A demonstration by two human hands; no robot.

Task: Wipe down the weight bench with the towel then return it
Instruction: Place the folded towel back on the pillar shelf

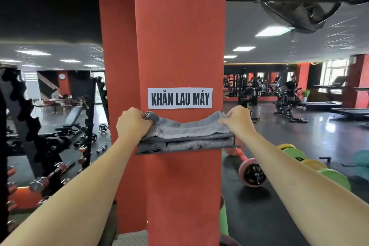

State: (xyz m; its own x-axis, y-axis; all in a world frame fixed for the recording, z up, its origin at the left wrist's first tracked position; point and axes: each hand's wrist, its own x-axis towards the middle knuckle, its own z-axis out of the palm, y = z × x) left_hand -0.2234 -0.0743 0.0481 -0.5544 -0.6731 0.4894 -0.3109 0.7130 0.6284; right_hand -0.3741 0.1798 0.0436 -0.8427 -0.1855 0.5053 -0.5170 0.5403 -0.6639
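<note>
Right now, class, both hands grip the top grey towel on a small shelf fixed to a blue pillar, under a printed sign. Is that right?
Not quite: the pillar is red, not blue, as the head view shows. The rest holds: the left hand and right hand grip the top grey towel on the small shelf, under the printed sign.

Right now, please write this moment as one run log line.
left hand: grips top towel | right hand: grips same towel | towel: on stack, on shelf | pillar: sign above
</note>
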